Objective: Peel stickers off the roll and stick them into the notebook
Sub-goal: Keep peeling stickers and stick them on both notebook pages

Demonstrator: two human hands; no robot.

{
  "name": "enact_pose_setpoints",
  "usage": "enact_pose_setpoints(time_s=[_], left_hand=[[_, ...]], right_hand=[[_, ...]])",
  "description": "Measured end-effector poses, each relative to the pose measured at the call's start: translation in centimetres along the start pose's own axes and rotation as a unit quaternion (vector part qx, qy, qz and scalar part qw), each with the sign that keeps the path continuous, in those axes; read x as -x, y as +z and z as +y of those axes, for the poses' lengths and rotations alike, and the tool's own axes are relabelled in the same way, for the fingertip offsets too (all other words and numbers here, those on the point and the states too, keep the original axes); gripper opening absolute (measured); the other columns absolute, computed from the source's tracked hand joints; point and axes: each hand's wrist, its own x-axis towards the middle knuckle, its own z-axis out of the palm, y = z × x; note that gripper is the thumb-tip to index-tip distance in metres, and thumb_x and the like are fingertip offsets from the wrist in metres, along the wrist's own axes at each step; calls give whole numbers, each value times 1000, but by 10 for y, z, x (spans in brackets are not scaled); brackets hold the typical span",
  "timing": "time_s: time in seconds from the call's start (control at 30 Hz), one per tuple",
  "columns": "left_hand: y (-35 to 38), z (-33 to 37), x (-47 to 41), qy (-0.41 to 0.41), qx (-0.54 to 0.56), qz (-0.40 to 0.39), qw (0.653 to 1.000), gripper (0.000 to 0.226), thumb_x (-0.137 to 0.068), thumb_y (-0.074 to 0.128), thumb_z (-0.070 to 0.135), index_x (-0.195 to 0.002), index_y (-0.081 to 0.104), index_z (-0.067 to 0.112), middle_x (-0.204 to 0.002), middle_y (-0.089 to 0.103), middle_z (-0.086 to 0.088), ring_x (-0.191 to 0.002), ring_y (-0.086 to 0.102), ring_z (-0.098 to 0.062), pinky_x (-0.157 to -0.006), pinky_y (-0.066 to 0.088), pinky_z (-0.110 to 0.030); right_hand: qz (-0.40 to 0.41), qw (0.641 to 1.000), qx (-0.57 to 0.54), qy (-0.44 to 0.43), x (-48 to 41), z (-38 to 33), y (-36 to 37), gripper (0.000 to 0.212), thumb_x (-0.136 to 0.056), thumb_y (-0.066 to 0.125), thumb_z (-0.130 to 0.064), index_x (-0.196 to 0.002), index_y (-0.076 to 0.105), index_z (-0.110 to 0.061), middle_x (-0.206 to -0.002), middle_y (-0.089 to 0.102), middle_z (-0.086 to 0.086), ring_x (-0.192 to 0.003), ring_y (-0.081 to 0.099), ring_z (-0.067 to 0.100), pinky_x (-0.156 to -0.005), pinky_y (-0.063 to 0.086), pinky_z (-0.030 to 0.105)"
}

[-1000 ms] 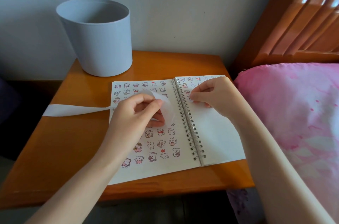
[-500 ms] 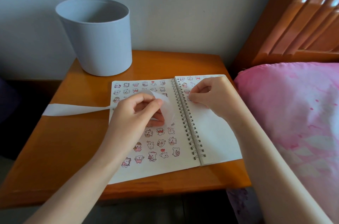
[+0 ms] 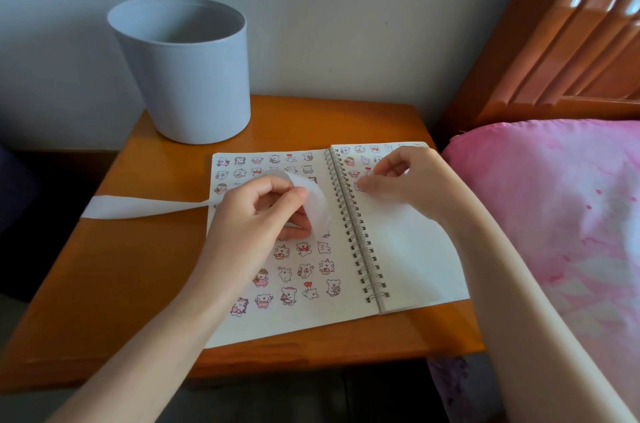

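An open spiral notebook [image 3: 408, 249] lies on the wooden bedside table [image 3: 131, 277]. Its left page is covered with small bear stickers; the right page has some near its top. My left hand [image 3: 266, 214] pinches the curled end of the white sticker strip [image 3: 318, 204] above the left page. The strip's bare backing [image 3: 138, 207] trails left over the table's edge. My right hand [image 3: 405, 183] is on the upper right page, its index fingertip pressing the paper by a sticker. The sticker under it is hidden.
A pale blue round bin [image 3: 183, 72] stands at the table's back left against the wall. A pink pillow [image 3: 554, 214] lies to the right, with a slatted wooden headboard [image 3: 571, 34] behind it. The table's front edge is near me.
Both hands stay almost where they were. My right fingertip has shifted slightly on the upper right page. The strip stays pinched in my left hand.
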Motion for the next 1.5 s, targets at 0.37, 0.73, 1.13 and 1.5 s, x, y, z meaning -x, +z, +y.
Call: enact_pose_setpoints(time_s=[0.37,0.73,1.13,1.5], left_hand=[[0,-1,0,2,-1,-1,1000,11,-89,59,13,-88,68,6,-77,71,-12,-71,71,-20,-64,59,-24],[0,-2,-1,8,-2,-1,1000,11,-89,60,12,-87,68,7,-75,71,-11,-70,70,-19,-64,59,-25],[-2,2,0,48,-71,-20,996,10,-87,61,18,-93,69,15,-77,72,0,-70,70,-12,-64,60,-28],[-9,10,2,111,-122,11,986,12,-86,62,23,-94,68,18,-82,72,5,-71,67,0,-54,50,-9]], right_hand=[[12,1000,15,-12,0,-1,0,15,-79,75,-24,-79,64,-14,-72,56,-2,-60,47,10,-50,36,21],[46,997,56,-2,-4,2,11,31,-70,80,-42,-70,56,-23,-62,48,-11,-55,43,10,-60,37,33],[-25,992,-29,-117,12,-23,-3,12,-91,59,-21,-100,67,-17,-89,70,-6,-62,60,-1,-49,41,12],[-139,970,-105,-171,23,-42,17,22,-81,71,-14,-102,71,-18,-91,73,-4,-74,65,5,-61,54,20]])
